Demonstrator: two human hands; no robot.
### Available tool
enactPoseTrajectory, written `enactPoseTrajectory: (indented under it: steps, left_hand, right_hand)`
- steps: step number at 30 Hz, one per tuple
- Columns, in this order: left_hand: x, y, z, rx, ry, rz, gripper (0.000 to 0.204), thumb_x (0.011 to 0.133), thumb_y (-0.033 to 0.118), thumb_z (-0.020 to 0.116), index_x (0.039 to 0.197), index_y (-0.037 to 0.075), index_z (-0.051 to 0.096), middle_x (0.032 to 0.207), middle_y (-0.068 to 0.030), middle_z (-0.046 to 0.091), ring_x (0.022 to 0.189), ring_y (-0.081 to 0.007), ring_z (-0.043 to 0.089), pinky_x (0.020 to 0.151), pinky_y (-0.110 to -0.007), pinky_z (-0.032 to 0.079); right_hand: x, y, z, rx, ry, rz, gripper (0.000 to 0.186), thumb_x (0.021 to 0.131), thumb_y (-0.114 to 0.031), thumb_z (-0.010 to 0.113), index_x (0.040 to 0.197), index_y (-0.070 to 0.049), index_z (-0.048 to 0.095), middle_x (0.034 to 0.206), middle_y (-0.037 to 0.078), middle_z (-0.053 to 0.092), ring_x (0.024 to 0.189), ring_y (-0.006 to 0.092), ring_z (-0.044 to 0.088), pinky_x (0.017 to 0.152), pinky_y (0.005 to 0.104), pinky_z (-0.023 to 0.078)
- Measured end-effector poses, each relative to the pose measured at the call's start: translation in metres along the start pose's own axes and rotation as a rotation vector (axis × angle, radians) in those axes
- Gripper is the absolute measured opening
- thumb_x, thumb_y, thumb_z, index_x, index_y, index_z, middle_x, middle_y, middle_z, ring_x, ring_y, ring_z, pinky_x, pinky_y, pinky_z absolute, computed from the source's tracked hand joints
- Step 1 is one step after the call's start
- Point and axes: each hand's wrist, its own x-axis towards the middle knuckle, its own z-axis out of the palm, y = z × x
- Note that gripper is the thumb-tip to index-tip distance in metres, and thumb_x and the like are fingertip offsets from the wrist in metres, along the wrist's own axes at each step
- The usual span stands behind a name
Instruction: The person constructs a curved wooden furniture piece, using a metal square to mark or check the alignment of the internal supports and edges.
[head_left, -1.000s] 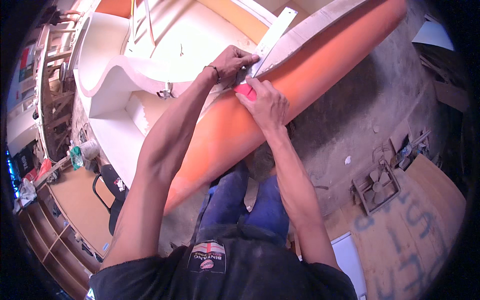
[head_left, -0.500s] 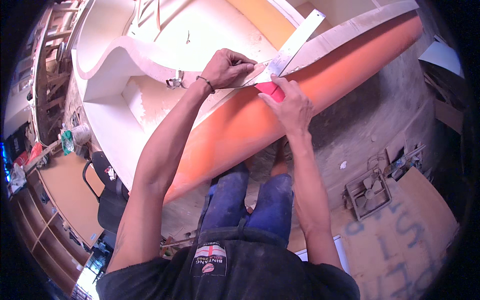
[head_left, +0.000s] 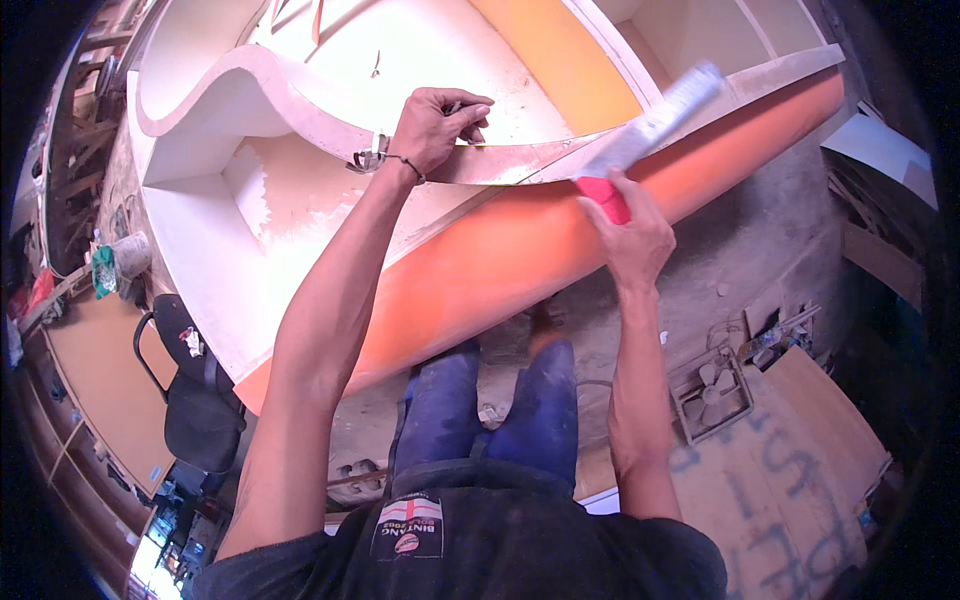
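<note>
In front of me is a large curved piece with a pale upper rim (head_left: pixel 490 167) and a smooth orange side (head_left: pixel 500 262). My right hand (head_left: pixel 638 238) grips the red handle of a try square (head_left: pixel 650 122); its wide metal blade, blurred by motion, slants to the far right across the rim. Above the rim's inner edge, my left hand (head_left: pixel 432 128) is closed, fingertips pinched together. A small dark thing shows between its fingers, too little to name. A small metal clamp (head_left: pixel 368 156) sits on the rim beside my left wrist.
The pale interior has a wavy wall (head_left: pixel 245 80) at left and an orange strip (head_left: pixel 560 65). A black chair (head_left: pixel 200 405) stands at lower left. To the lower right are a square fan (head_left: pixel 712 392) and a board with painted marks (head_left: pixel 790 470).
My right hand has moved right with the try square, whose blade has shifted right along the rim. My left hand has drawn back slightly to the left, away from the blade.
</note>
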Motion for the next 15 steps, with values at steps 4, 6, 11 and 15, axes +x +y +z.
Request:
enactPoseTrajectory:
  steps: [4, 6, 11, 15]
  left_hand:
    - [-0.031, 0.03, 0.013, -0.338, 0.065, 0.089, 0.025, 0.102, 0.008, 0.068, 0.118, -0.011, 0.073, 0.091, -0.0152, 0.076, 0.072, -0.016, 0.071, 0.071, -0.03, 0.061]
    - [-0.077, 0.037, 0.036, -0.323, -0.067, 0.003, 0.021, 0.1, 0.008, 0.068, 0.111, -0.009, 0.077, 0.086, -0.0137, 0.077, 0.08, -0.0167, 0.072, 0.081, -0.035, 0.061]
    - [-0.224, 0.002, 0.161, 0.067, -0.919, -0.087, 0.079, 0.08, 0.006, 0.083, 0.152, 0.011, 0.05, 0.158, -0.0238, 0.039, 0.142, -0.0379, 0.048, 0.121, -0.05, 0.04]
    - [-0.259, -0.01, 0.201, 0.121, -1.372, -0.326, 0.097, 0.079, -0.003, 0.078, 0.164, 0.023, 0.038, 0.173, -0.0254, 0.015, 0.154, -0.0434, 0.033, 0.125, -0.05, 0.036]
  right_hand:
    - [-0.008, 0.037, -0.025, 0.097, 0.239, 0.063, 0.052, 0.077, -0.027, 0.093, 0.123, -0.009, 0.076, 0.103, 0.01, 0.074, 0.089, 0.0294, 0.073, 0.079, 0.0406, 0.058]
    - [-0.02, 0.039, -0.044, 0.135, 0.273, 0.118, 0.057, 0.074, -0.014, 0.095, 0.126, -0.005, 0.075, 0.104, 0.014, 0.073, 0.091, 0.0277, 0.071, 0.08, 0.0401, 0.058]
    - [-0.054, 0.037, -0.059, 0.173, 0.285, 0.136, 0.054, 0.076, -0.017, 0.093, 0.126, -0.007, 0.075, 0.102, 0.013, 0.072, 0.088, 0.0288, 0.071, 0.079, 0.0396, 0.058]
    - [-0.073, 0.019, -0.05, 0.179, 0.076, -0.012, 0.05, 0.078, -0.024, 0.091, 0.125, -0.012, 0.076, 0.096, 0.009, 0.069, 0.083, 0.0278, 0.07, 0.073, 0.0398, 0.057]
